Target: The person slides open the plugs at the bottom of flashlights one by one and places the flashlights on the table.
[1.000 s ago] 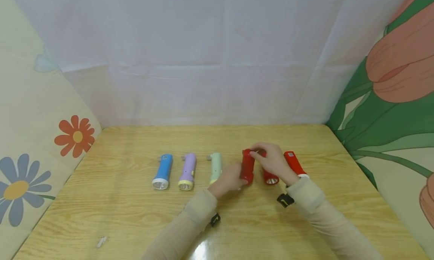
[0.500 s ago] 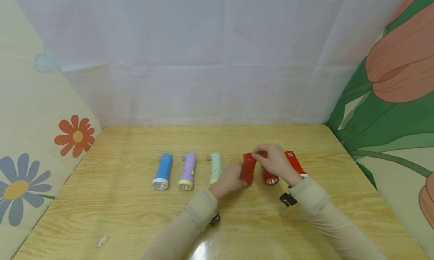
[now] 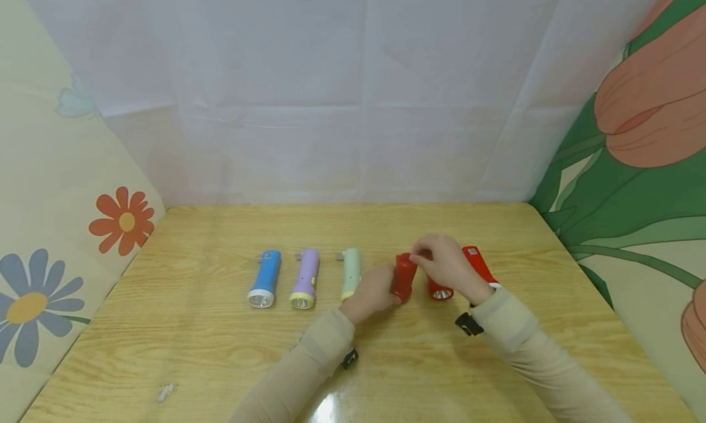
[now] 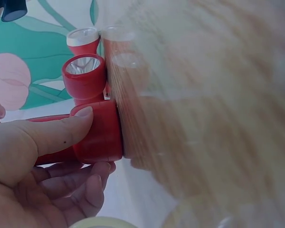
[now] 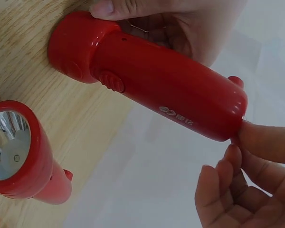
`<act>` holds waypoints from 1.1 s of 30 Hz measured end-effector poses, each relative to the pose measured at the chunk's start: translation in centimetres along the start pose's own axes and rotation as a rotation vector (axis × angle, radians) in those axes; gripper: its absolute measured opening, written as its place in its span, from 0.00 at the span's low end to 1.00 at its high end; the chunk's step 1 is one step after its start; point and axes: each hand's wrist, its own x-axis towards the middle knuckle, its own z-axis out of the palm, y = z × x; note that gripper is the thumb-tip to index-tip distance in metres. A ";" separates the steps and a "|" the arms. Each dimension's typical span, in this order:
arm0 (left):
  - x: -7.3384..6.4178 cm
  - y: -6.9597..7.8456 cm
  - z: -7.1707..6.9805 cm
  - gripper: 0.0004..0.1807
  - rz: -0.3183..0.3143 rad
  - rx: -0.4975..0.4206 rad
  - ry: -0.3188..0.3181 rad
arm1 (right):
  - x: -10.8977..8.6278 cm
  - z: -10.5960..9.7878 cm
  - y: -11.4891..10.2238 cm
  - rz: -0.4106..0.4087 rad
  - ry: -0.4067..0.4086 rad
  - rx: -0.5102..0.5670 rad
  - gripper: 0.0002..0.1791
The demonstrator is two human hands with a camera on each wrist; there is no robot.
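A red flashlight [image 3: 405, 277] stands tilted, its head down at the tabletop and its tail raised. My left hand [image 3: 375, 292] grips it around the head [image 4: 102, 135], thumb on one side and fingers on the other. At the tail end, my right hand [image 3: 445, 262] pinches the edge between thumb and forefinger, as the right wrist view shows on the flashlight body [image 5: 166, 88]. Just right of it lies a second red flashlight [image 3: 440, 289], partly hidden by the right hand. Beyond that is a red flashlight with a white rim [image 3: 478, 265].
Left of the hands lie a blue flashlight [image 3: 267, 276], a purple one [image 3: 306, 278] and a pale green one [image 3: 351, 270], the last partly behind the left hand. All are on the wooden table [image 3: 220, 362]. A white cloth [image 3: 353, 104] hangs behind.
The held red flashlight has tipped more upright, its tail coming toward me. The right hand has shifted slightly right and nearer with it. The left hand keeps its grip on the head.
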 end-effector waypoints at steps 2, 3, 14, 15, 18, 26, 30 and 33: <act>0.0 0.0 0.0 0.25 0.006 0.009 0.001 | 0.0 0.0 0.0 -0.009 -0.008 -0.010 0.02; 0.0 0.0 0.0 0.25 0.007 0.012 0.001 | 0.0 0.0 -0.1 -0.012 -0.011 -0.016 0.02; 0.0 -0.1 -0.2 0.24 0.009 -0.061 -0.004 | 0.0 -0.2 -0.3 -0.013 -0.027 -0.026 0.02; 0.0 -0.1 -0.1 0.23 0.010 -0.066 -0.003 | -0.1 -0.3 -0.4 -0.007 -0.034 -0.018 0.02; -0.1 -0.2 0.0 0.22 0.012 -0.060 -0.001 | -0.1 -0.5 -0.4 0.009 -0.060 -0.003 0.02; 0.1 -0.2 0.3 0.21 0.003 -0.018 0.000 | 0.1 -0.6 -0.4 -0.014 -0.067 -0.032 0.03; 0.1 -0.2 0.3 0.21 -0.001 -0.013 -0.002 | 0.1 -0.4 -0.4 -0.033 -0.054 -0.052 0.04; 0.1 -0.1 0.3 0.21 -0.003 -0.009 -0.002 | 0.2 -0.3 -0.4 -0.043 -0.041 -0.054 0.04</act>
